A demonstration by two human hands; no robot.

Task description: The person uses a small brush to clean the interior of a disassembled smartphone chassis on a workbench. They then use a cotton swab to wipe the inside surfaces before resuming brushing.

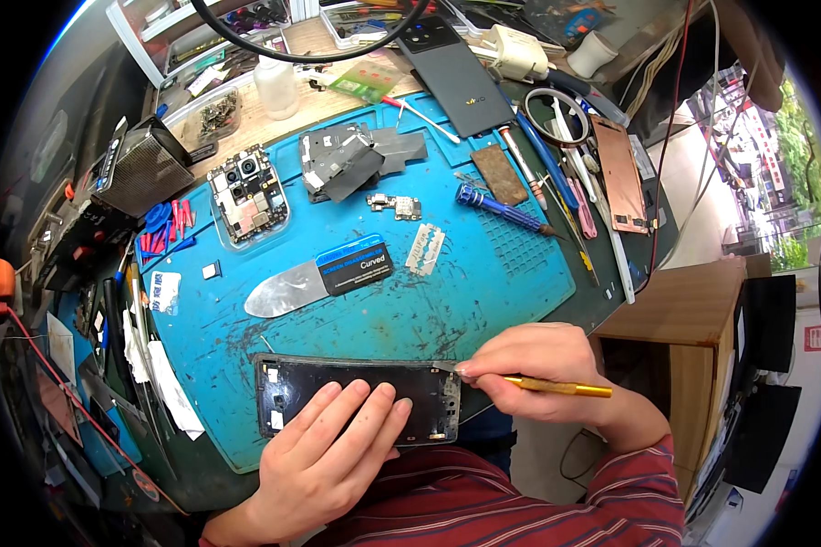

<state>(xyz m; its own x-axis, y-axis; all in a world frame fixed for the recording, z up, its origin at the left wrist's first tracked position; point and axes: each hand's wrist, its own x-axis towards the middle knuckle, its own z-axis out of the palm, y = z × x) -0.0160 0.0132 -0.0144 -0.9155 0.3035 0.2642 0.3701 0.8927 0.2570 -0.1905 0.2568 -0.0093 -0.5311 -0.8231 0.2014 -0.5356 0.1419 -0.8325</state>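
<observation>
Phone frame (356,397) at lower centre on the mat (447,310), left hand (324,456) on it, right hand (543,369) with knife (556,387) at its right end. Pry tool (319,278) mid-frame; circuit board (248,193) upper left; screwdriver (504,209) upper right.

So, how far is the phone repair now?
Done: the phone is opened, and its circuit board and metal covers lie apart on the blue mat. In hand: the left hand presses the phone frame flat while the right hand works a gold-handled tool at its corner. Left: reassembly.
</observation>
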